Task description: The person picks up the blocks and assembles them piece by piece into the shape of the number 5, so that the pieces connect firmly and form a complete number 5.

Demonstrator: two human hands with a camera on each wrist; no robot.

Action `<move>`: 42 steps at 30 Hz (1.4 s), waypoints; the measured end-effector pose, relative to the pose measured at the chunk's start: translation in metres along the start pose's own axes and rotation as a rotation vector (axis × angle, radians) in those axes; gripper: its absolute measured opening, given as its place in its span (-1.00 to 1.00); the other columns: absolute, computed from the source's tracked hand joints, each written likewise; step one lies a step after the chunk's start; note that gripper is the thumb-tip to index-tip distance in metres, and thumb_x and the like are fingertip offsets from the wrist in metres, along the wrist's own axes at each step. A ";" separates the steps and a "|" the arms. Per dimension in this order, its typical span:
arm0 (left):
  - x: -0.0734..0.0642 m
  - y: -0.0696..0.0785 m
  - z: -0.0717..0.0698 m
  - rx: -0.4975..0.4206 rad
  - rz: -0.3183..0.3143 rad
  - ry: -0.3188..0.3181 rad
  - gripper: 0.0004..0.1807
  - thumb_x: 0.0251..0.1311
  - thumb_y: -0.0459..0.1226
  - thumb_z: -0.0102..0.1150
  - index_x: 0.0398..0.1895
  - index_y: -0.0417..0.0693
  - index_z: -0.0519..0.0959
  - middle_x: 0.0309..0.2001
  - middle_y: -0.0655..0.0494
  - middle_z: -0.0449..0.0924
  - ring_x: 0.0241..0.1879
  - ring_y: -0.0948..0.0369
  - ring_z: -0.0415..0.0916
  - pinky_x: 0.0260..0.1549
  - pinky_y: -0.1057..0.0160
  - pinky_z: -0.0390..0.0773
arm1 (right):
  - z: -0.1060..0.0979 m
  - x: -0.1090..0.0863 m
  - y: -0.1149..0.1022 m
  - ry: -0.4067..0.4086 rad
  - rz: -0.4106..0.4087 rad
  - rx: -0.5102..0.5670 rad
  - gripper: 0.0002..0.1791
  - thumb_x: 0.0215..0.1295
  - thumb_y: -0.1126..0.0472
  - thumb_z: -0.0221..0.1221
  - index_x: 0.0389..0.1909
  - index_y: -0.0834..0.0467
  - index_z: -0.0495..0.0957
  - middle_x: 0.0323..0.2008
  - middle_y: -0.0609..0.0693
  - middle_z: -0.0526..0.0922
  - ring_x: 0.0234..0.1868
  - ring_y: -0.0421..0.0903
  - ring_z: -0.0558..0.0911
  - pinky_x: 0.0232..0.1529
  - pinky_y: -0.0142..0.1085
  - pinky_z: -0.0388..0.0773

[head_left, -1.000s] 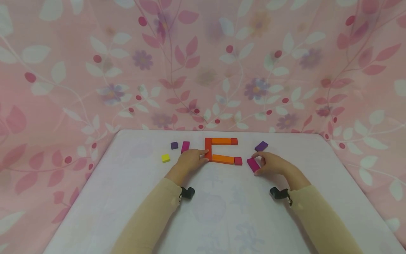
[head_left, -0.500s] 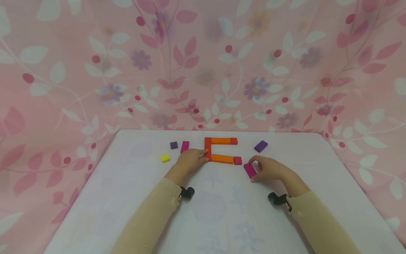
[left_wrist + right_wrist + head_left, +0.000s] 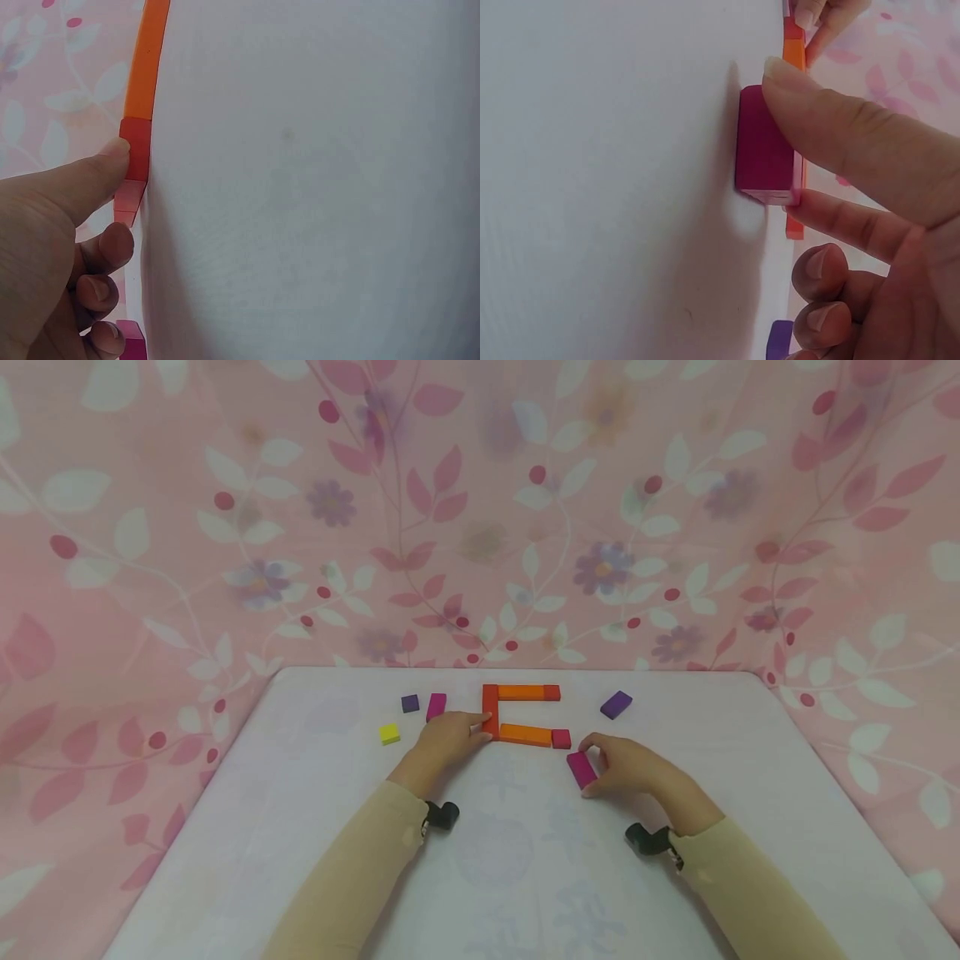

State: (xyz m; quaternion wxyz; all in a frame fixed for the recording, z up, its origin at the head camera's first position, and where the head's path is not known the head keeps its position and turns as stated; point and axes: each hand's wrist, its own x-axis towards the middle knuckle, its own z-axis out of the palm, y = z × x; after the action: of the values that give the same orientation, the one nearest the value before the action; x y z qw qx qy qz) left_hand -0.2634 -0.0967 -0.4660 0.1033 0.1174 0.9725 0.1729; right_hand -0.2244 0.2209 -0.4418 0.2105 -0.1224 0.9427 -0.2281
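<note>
Two long orange blocks (image 3: 525, 735) run rightward from an upright long red block (image 3: 491, 710), forming a bracket. My left hand (image 3: 448, 739) touches the red block near its lower end. In the left wrist view the thumb (image 3: 97, 176) lies straight against the red end while the other fingers bend loosely. My right hand (image 3: 633, 766) pinches a magenta block (image 3: 763, 142) between thumb and index finger. That block is tilted, just below and right of the crimson cube (image 3: 561, 739) at the lower orange block's end.
A small red cube (image 3: 552, 692) ends the upper orange block. Left of the bracket lie a dark purple cube (image 3: 410, 703), a yellow block (image 3: 389, 733) and another magenta block (image 3: 437, 706). A purple block (image 3: 617, 705) lies right. The table (image 3: 330, 860) meets a floral curtain (image 3: 480, 527).
My right hand has shifted left and a little towards me with the magenta block, which now sits nearer the crimson cube. My left hand stays at the red block.
</note>
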 end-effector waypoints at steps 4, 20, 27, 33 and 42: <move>-0.001 0.000 0.000 -0.004 0.006 0.005 -0.41 0.34 0.09 0.18 0.43 0.38 0.38 0.32 0.13 0.50 0.31 0.06 0.41 0.26 -0.01 0.39 | 0.003 0.000 -0.003 0.010 -0.014 -0.010 -0.26 -0.05 -0.03 0.56 0.18 0.01 0.48 -0.18 0.02 0.57 -0.14 0.00 0.52 -0.02 0.01 0.57; -0.001 0.000 0.000 0.012 0.023 0.012 -0.42 0.35 0.09 0.17 0.43 0.37 0.38 0.31 0.14 0.51 0.31 0.07 0.42 0.26 0.00 0.40 | 0.008 0.003 -0.010 0.052 -0.028 -0.023 -0.25 -0.06 -0.05 0.56 0.19 0.00 0.50 -0.19 -0.01 0.57 -0.14 -0.01 0.51 -0.03 -0.03 0.58; -0.003 0.001 -0.002 0.006 0.017 0.008 -0.41 0.35 0.09 0.17 0.43 0.37 0.37 0.32 0.15 0.51 0.33 0.08 0.40 0.27 0.00 0.38 | 0.008 0.003 -0.013 0.065 -0.039 -0.037 -0.29 -0.03 -0.05 0.55 0.19 -0.04 0.55 -0.12 -0.01 0.60 -0.03 0.01 0.54 0.07 0.03 0.56; -0.003 0.000 -0.002 0.009 0.022 0.011 -0.40 0.35 0.09 0.18 0.44 0.37 0.37 0.33 0.16 0.49 0.34 0.08 0.39 0.28 0.00 0.37 | 0.007 0.005 -0.015 0.068 -0.039 -0.040 -0.28 -0.01 -0.04 0.54 0.22 -0.03 0.55 -0.21 -0.03 0.56 -0.07 0.00 0.52 0.00 -0.03 0.57; -0.003 -0.002 0.000 -0.003 0.040 0.022 -0.41 0.35 0.08 0.18 0.43 0.36 0.37 0.32 0.16 0.50 0.33 0.08 0.40 0.27 0.02 0.39 | 0.007 0.009 -0.013 0.069 -0.052 -0.032 -0.28 0.00 -0.04 0.53 0.24 -0.03 0.54 -0.13 0.00 0.58 -0.03 0.02 0.53 0.04 0.01 0.56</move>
State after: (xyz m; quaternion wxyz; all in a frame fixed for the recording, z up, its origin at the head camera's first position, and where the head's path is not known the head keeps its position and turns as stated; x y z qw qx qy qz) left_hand -0.2614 -0.0992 -0.4660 0.0895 0.1349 0.9707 0.1777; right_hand -0.2276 0.2041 -0.4448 0.1699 -0.1420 0.9494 -0.2226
